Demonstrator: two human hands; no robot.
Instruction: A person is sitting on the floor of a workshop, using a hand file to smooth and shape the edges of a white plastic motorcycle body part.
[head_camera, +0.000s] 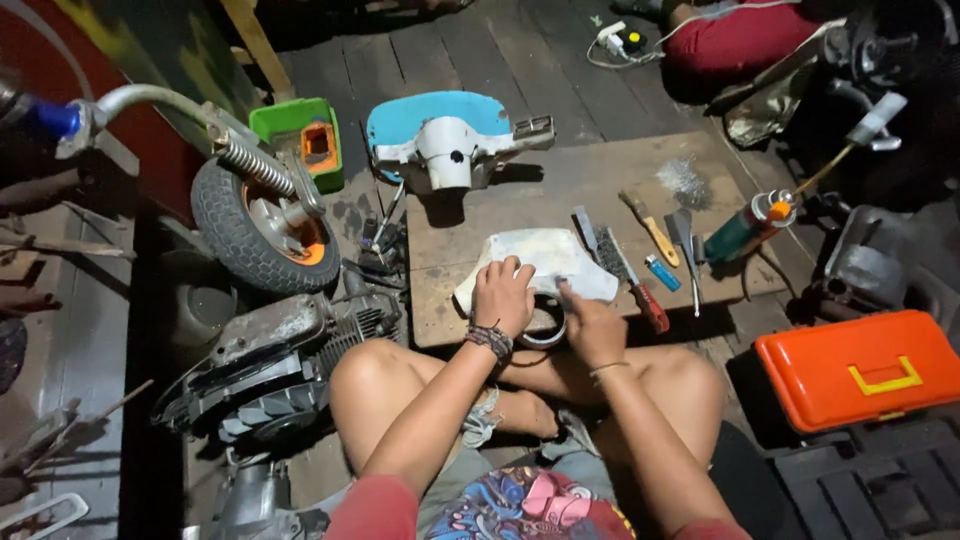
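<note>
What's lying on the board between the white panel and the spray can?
In the head view, between the white panel and spray can: a red-handled wire brush, a yellow-handled tool, a blue lighter and a scraper.

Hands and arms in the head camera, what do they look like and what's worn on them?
Both arms are bare up to short red sleeves. The left hand has a dark braided bracelet stack at its wrist; the right hand has one thin cord bracelet. No gloves or rings are visible.

We see a white, scuffed body panel (545, 262) lying flat at the near edge of the wooden board (600, 175), w/ a tape roll (545, 328) just below it
</note>
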